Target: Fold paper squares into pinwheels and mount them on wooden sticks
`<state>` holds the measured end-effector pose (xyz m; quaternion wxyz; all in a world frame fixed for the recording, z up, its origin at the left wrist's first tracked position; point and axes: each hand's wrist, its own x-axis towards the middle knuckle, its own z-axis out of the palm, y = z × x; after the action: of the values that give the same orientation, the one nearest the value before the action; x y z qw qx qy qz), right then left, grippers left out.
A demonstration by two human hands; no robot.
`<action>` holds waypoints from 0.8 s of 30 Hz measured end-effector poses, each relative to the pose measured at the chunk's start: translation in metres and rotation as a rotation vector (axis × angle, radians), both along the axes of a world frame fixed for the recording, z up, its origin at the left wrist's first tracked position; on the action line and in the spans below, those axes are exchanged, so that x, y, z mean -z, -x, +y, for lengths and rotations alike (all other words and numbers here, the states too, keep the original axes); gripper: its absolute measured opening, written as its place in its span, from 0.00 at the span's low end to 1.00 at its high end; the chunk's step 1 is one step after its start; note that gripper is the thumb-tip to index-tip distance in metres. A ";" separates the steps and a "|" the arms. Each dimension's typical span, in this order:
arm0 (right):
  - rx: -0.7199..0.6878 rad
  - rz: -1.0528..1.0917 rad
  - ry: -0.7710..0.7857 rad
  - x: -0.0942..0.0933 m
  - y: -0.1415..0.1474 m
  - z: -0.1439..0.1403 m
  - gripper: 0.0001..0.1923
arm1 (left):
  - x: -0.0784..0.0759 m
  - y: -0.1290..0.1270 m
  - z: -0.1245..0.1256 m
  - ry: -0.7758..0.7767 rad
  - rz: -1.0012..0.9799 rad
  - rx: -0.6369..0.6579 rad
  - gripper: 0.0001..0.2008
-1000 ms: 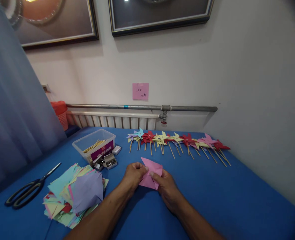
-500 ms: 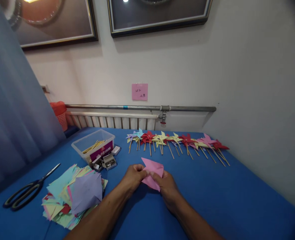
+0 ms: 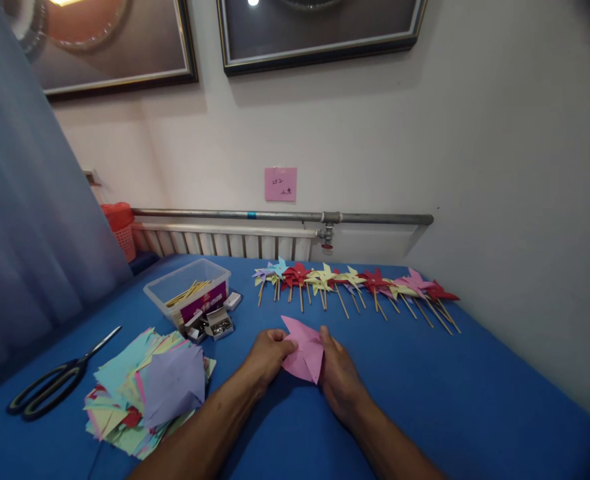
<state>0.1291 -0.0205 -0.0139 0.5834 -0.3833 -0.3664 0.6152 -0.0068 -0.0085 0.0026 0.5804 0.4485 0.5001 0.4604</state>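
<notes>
Head view. Pink paper, part-folded, at table centre. Left hand, grip closed on its 9 o'clock corner; right hand, fingers pinching its 3 o'clock edge. Paper stack at 9 o'clock, pinwheels at 12. Risk: uneven pinch pulls the fold askew or tears a flap.

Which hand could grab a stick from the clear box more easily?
Probably the left hand. It sits on the same side as the clear box holding the sticks, while the right hand lies beyond the pink paper and would have to cross over.
</notes>
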 end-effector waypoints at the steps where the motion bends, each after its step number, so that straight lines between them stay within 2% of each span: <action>1: -0.010 0.022 0.012 0.000 0.000 0.000 0.22 | 0.001 0.000 0.000 -0.002 0.015 0.004 0.12; 3: -0.034 0.070 0.030 0.001 -0.001 0.000 0.20 | 0.002 -0.001 0.000 -0.003 0.051 0.003 0.11; 8: -0.036 0.066 0.043 0.001 -0.002 -0.001 0.21 | 0.001 -0.002 -0.001 -0.008 0.123 -0.018 0.10; 17: -0.014 -0.008 0.049 0.009 -0.002 0.002 0.20 | -0.004 -0.002 -0.003 0.006 0.040 0.019 0.14; 24: 0.014 -0.065 0.036 0.017 -0.002 0.006 0.20 | 0.002 -0.004 -0.001 -0.036 0.016 0.039 0.20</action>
<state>0.1316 -0.0144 -0.0309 0.5685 -0.4160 -0.3713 0.6048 -0.0032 -0.0098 0.0005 0.5770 0.4722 0.4877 0.4542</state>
